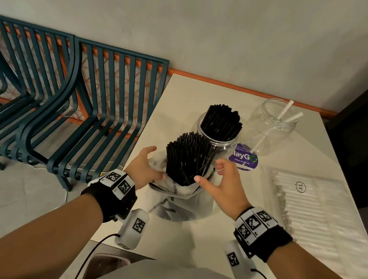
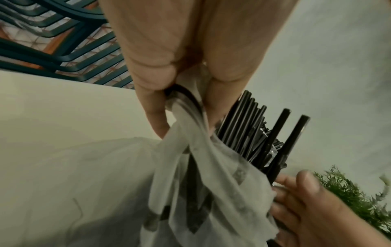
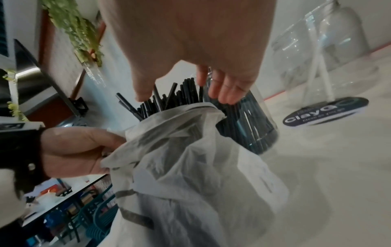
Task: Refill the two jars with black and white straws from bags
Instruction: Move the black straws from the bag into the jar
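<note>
Jars: two clear plastic jars; one (image 1: 218,131) packed with black straws, the other (image 1: 270,124) behind the purple round sticker (image 1: 244,157) holding two white straws (image 1: 287,115)
Bags: two; translucent white plastic bag (image 1: 174,195) of black straws (image 1: 188,157) just before the sticker, flat clear bag of white straws (image 1: 310,204) to its right
Left hand (image 2: 169,66): pinches the bag's rim, plain only in the wrist view
Right hand (image 1: 226,182): fingers spread apart at the bundle, gripping nothing
Wrist views only: green plant (image 2: 349,197)

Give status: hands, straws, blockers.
Left hand pinches translucent white plastic bag rim. Right hand open, fingers at black straws. Clear plastic jar black-filled; second clear jar holds two white straws. No blockers.
</note>
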`<state>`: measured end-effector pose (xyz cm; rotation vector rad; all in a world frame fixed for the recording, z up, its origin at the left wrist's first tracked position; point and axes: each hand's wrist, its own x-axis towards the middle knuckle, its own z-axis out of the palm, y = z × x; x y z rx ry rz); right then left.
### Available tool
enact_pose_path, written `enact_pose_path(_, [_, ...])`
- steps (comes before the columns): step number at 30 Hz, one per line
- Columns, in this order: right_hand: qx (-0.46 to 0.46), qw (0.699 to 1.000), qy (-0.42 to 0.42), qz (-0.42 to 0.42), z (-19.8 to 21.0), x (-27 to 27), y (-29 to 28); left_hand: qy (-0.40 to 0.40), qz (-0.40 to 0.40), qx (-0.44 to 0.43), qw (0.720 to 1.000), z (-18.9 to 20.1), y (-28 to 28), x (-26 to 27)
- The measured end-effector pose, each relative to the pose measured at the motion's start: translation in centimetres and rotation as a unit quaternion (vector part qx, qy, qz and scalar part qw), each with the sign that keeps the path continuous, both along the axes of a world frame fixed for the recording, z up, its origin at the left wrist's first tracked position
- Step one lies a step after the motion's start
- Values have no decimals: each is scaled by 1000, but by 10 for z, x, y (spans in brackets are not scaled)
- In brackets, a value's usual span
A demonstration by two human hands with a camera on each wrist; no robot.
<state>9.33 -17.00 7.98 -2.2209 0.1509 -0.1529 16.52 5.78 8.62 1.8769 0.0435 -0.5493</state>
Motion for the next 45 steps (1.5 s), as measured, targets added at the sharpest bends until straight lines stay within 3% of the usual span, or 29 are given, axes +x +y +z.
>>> enact_pose_path(5, [-23,996,77,28,-17,14,5,14,-47,10,999,5,-7,-1])
enact_pose_path(12, [-54,997,59,4,-19,18,29,30,-63,-23,997,9,-16,-7])
enact_pose_path(15, [-44,999,22,5,-9,18,32,59,-37,-80,994,11,-13,-9])
enact_pose_path(20, [52,998,-45,10,9,26,27,72,29,-175,982,16,-5,-6])
enact_pose_path(27, [170,984,20,40,17,31,19,104,-24,-169,980,28,-4,-2])
enact_pose_path(32, [183,983,12,-6,18,32,22,93,-53,-138,985,35,-8,-2])
enact_pose_path(36, [199,980,-12,-19,30,32,17,87,-16,-128,988,27,-2,6])
enact_pose_path(45, [263,958,-80,-77,79,33,2,119,42,-218,968,21,-6,7])
